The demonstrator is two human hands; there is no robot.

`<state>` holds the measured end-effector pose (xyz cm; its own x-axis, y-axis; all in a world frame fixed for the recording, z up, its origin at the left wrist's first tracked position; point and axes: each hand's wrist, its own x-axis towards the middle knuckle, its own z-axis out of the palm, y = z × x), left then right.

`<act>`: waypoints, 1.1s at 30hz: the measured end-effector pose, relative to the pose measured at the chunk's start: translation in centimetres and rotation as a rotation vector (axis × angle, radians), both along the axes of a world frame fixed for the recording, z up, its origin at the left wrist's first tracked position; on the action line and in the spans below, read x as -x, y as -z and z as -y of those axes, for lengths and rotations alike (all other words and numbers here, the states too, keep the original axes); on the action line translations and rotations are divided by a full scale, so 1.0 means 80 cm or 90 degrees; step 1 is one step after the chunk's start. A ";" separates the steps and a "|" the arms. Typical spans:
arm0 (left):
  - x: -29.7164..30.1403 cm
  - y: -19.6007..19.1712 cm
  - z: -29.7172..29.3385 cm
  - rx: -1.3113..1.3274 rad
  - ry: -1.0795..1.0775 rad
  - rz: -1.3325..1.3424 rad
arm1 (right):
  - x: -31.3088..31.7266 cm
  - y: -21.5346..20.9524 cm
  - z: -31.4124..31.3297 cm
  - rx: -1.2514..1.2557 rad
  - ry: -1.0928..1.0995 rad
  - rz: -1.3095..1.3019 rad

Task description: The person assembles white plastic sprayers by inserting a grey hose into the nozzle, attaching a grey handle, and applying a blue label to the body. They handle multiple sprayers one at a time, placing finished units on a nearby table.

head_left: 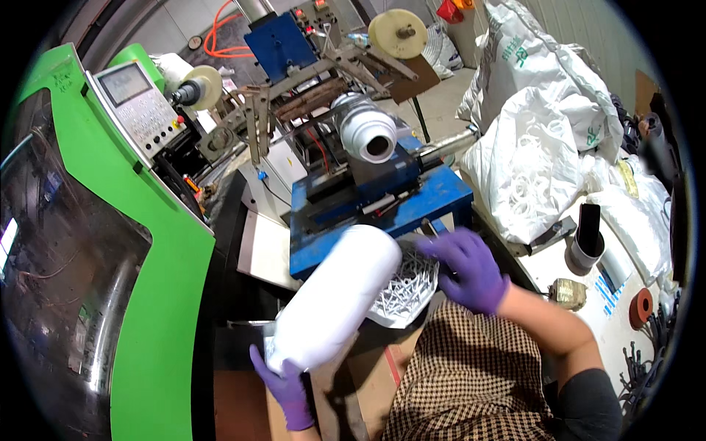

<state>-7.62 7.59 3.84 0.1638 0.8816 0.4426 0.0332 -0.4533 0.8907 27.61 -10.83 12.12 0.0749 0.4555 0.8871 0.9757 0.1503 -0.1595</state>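
Note:
A large white plastic bottle (pixel 338 298) with a rounded shoulder lies slanted in front of me, its upper end leaning right. My left hand (pixel 287 393), in a purple glove, grips its lower end, with the thumb and fingers around the base. Close to the right of the bottle's upper end is my right hand (pixel 472 273), also gloved in purple. Its fingers are curled and their tips are blurred; whatever they may hold cannot be made out. Below and between the hands, a white tub (pixel 401 321) contains many thin white plastic strips.
A blue machine bench (pixel 441 192) carries a silver-white stepped cylinder (pixel 365 131). The green machine (pixel 158 323) with a control panel (pixel 134 105) borders the left. White sacks (pixel 526 162) and a table (pixel 540 272) with a brown ring (pixel 641 307) stand at right.

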 end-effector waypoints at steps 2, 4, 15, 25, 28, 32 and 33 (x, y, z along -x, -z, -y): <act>0.006 -0.002 0.006 0.306 0.108 0.212 | -0.062 -0.021 -0.064 0.140 0.126 -0.016; -0.004 -0.010 0.036 0.625 0.123 0.582 | -0.109 -0.054 -0.151 0.347 0.239 -0.089; -0.042 0.007 0.018 0.740 0.251 0.416 | -0.094 0.061 -0.021 -0.002 0.146 0.004; -0.360 -0.098 -0.007 0.701 0.736 0.471 | 0.000 0.184 0.409 -0.096 0.133 -0.453; -0.458 -0.119 -0.011 0.750 0.700 0.528 | 0.001 0.149 0.383 -0.002 -0.039 -0.374; -0.565 -0.129 -0.144 0.781 0.575 0.516 | -0.004 0.149 0.314 -0.090 -0.049 -0.436; -0.578 -0.139 -0.165 0.731 0.531 0.493 | -0.009 0.152 0.302 -0.096 -0.064 -0.439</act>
